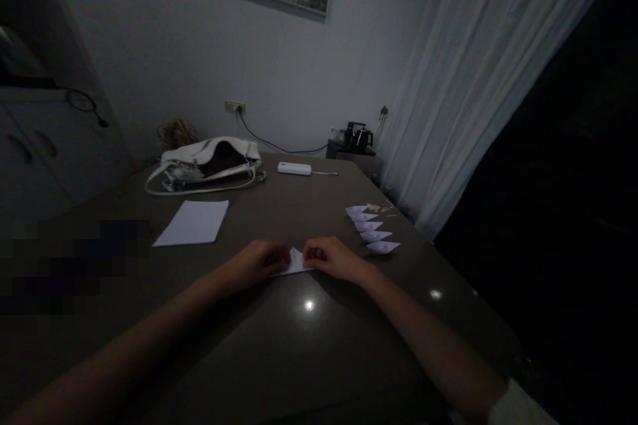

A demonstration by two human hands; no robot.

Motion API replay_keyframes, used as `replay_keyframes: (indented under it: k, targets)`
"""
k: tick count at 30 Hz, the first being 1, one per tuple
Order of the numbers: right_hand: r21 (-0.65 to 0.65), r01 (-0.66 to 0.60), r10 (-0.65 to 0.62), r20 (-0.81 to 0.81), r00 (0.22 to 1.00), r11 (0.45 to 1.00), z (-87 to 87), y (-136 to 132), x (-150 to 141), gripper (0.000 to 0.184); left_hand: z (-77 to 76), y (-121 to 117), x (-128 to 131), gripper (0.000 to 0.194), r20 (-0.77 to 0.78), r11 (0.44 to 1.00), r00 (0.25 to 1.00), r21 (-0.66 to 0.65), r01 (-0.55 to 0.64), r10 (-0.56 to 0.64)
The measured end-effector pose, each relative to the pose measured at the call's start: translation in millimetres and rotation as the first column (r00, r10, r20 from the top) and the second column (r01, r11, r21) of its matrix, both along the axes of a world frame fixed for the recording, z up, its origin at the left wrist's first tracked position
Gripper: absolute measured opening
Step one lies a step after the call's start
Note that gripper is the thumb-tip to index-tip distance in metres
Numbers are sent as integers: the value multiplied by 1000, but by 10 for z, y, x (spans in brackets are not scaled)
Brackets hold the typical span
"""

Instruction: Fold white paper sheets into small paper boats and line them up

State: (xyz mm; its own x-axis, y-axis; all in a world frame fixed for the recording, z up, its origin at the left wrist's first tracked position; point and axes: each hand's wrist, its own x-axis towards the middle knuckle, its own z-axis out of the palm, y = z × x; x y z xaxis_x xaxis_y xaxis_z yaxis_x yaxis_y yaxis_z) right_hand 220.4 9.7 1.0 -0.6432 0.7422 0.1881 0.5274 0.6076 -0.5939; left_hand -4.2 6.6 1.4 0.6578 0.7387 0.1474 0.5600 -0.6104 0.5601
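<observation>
A folded sheet of white paper (295,261) lies on the dark table between my hands, with a pointed peak at its top. My left hand (263,259) has its fingers closed on the paper's left side. On the right side, my right hand (329,257) pinches it near the peak. Parts of the paper are hidden under my fingers. To the right stands a row of several small folded paper boats (383,248). A stack of white paper (194,223) rests flat to the left.
Farther back on the table (279,209) sit a white handbag (209,158) and a white power bank (294,169) with a short cable. Small crumbs (379,208) lie beyond the boats. A black kettle (362,139) stands at the back right near the white curtain (448,66).
</observation>
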Motion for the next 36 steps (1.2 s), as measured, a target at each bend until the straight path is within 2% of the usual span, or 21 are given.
replay_keyframes:
  k: [10,17,25,33,36]
  targets:
    - [26,-3,3,25,1000,1000,21,3,-9,6,7,-5,-10,16,14,1000,1000,-26,13,-12]
    - [55,-13,12,28,1000,998,7,11,-4,5,3,0,-18,16,-5,999,1000,33,26,-25]
    - [60,-7,5,45,999,998,2,16,-7,6,33,-41,8,23,20,987,987,33,157,-158]
    - [66,-11,7,60,998,998,-4,24,-10,8,32,-49,23,25,16,980,981,42,193,-194]
    - [126,-26,16,82,997,992,24,14,-19,7,21,-36,27,26,1,977,979,60,203,-203]
